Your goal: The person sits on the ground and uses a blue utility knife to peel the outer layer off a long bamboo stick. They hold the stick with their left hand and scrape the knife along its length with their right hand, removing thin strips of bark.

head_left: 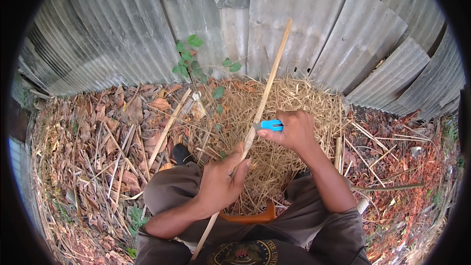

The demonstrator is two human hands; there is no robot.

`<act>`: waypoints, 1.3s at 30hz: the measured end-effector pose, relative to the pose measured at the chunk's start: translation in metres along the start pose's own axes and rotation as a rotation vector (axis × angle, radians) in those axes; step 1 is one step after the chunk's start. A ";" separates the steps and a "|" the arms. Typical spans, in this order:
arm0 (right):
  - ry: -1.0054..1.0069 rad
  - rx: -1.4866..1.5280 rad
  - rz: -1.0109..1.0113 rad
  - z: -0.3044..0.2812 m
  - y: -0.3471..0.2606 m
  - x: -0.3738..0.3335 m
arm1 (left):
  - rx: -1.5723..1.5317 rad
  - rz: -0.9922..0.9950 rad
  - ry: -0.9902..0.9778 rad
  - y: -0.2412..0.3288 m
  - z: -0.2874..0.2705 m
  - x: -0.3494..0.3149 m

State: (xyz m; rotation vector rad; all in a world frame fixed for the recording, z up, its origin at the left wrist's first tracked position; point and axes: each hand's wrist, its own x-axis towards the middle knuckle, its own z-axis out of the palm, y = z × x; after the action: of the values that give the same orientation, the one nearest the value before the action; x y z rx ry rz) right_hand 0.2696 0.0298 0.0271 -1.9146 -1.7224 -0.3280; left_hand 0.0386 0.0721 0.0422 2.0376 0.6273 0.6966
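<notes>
A long, pale split-wood stick slants from near my lap up toward the metal fence. My left hand is closed around its lower part, with the thumb and fingers wrapped over it. In my right hand is a blue-handled utility knife. The knife's grey head meets the stick just above my left hand, on its right side. How far the blade is out, I cannot make out. Under the stick lies a heap of straw-coloured shavings between my knees.
A corrugated metal fence closes off the far side. Dry leaves and loose sticks cover the ground at left. A green-leaved plant stands by the fence. An orange edge shows between my legs.
</notes>
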 end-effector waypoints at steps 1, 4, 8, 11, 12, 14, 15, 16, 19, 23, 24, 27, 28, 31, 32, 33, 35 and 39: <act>0.024 -0.016 0.009 0.001 0.005 0.002 | 0.029 -0.006 0.002 0.001 0.001 0.001; 0.001 -0.015 0.147 0.005 0.020 0.004 | 0.091 0.013 -0.031 0.004 0.005 0.004; -0.082 0.017 0.688 -0.016 0.086 0.014 | 0.051 0.070 -0.141 0.015 0.017 -0.014; -0.067 0.004 0.520 -0.030 0.083 0.001 | 0.008 0.010 -0.191 0.024 0.012 -0.012; -0.104 -0.008 0.412 -0.026 0.057 -0.009 | 0.028 -0.033 -0.184 0.023 0.012 -0.009; -0.201 0.039 0.241 -0.017 0.008 -0.028 | 0.043 -0.093 -0.161 0.016 0.010 -0.006; -0.182 0.066 0.208 -0.015 0.005 -0.030 | 0.054 -0.071 -0.150 0.015 0.011 -0.008; -0.163 0.094 0.175 -0.014 0.002 -0.033 | 0.065 -0.051 -0.139 0.014 0.012 -0.008; -0.108 0.028 0.098 -0.014 0.010 -0.040 | 0.178 -0.097 -0.206 0.020 0.018 -0.006; -0.067 -0.008 0.134 -0.011 0.027 -0.023 | 0.233 -0.040 -0.174 0.021 0.018 -0.001; -0.072 -0.002 0.227 -0.009 0.038 -0.021 | 0.186 0.009 -0.155 0.019 0.021 -0.003; -0.131 -0.092 0.586 -0.015 0.105 -0.013 | 0.071 -0.079 -0.310 0.025 0.030 -0.017; -0.092 -0.037 0.736 -0.026 0.126 -0.014 | 0.072 -0.106 -0.377 0.031 0.029 -0.024; -0.008 -0.027 0.884 -0.054 0.157 -0.025 | 0.039 -0.140 -0.488 0.045 0.018 -0.041; -0.003 -0.063 0.883 -0.060 0.161 -0.031 | -0.019 -0.129 -0.475 0.042 0.018 -0.047; 0.008 -0.115 0.894 -0.062 0.164 -0.033 | -0.076 -0.120 -0.461 0.039 0.018 -0.051; 0.015 -0.224 0.914 -0.066 0.171 -0.038 | -0.121 -0.041 -0.429 0.030 0.019 -0.055; 0.294 -0.128 1.167 -0.088 0.222 -0.076 | -0.137 -0.047 -0.417 0.030 0.008 -0.058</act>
State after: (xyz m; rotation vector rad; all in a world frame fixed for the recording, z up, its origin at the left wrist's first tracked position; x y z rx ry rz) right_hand 0.4895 -0.0902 0.0100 -2.4383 -0.2379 -0.2319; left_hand 0.0077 0.0148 0.0504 1.9531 0.3712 0.2634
